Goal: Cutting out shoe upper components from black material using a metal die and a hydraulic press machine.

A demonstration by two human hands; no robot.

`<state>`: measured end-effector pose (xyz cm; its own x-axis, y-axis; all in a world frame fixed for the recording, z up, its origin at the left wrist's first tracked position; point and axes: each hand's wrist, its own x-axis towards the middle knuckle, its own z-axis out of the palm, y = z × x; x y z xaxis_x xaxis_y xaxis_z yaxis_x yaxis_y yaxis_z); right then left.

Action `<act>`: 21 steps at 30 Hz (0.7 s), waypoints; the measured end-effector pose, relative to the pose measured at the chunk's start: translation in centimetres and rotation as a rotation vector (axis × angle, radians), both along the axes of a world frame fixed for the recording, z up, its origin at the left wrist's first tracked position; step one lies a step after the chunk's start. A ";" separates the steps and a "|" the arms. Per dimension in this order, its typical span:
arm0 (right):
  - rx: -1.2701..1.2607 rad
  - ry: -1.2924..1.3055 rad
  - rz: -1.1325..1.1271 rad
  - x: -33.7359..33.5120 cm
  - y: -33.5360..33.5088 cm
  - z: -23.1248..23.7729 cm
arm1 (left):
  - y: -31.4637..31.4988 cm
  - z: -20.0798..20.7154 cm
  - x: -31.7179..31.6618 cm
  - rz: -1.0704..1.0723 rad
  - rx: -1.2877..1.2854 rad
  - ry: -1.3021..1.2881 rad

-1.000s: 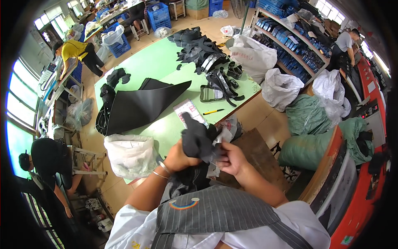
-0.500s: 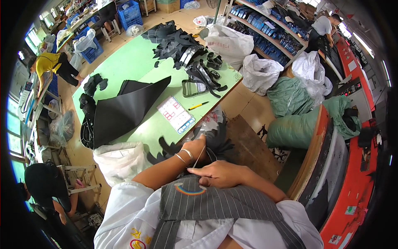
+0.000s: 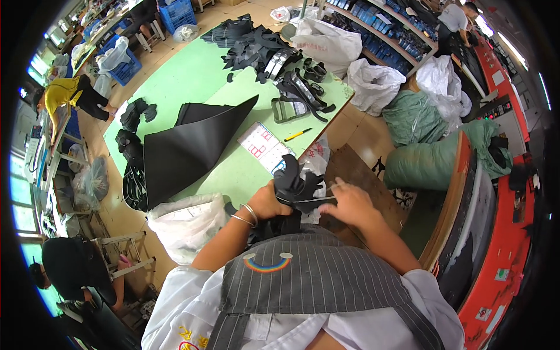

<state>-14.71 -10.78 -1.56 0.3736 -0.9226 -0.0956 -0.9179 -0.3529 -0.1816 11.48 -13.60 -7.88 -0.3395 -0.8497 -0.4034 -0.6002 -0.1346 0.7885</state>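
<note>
My left hand [image 3: 266, 203], with pale bangles at its wrist, is closed round a bundle of black cut strips [image 3: 296, 182] in front of my apron. A thin pale string [image 3: 315, 200] runs from the bundle across to my right hand [image 3: 353, 204]. The right fingers, a little blurred, are closed on the string's end, which looks taut. More dark pieces hang below the bundle, partly hidden by my left hand and the apron. Just beyond the bundle, a printed sheet [image 3: 263, 146] and a yellow pen [image 3: 298, 135] lie on the green table [image 3: 192, 87].
On the table are a large black sheet [image 3: 186, 157], a heap of black strips [image 3: 256, 52] and curved black parts [image 3: 303, 96]. A white sack [image 3: 189, 224] stands at the left. Green sacks [image 3: 423, 166] and a red machine [image 3: 496, 251] stand at the right. Other people work farther off.
The bundle has come up above the table's near edge in my left hand. My right hand has moved right and away from the apron, drawing the string out sideways.
</note>
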 end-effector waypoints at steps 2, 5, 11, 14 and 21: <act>0.037 -0.177 0.027 -0.6 -0.4 -0.4 | 0.3 0.3 0.6 -0.018 0.014 -0.008; 0.521 -0.139 0.097 0.3 -0.3 -0.6 | 0.9 -2.7 2.3 0.178 0.080 0.226; 0.843 -0.793 0.304 5.5 1.5 0.8 | 0.3 -5.4 2.7 0.566 0.231 0.073; 0.737 -0.785 0.093 7.8 1.3 1.6 | -1.7 -5.9 2.8 0.554 0.225 0.208; 0.606 -0.551 -0.036 3.4 2.5 -1.7 | -9.7 -4.3 8.9 0.513 0.042 0.102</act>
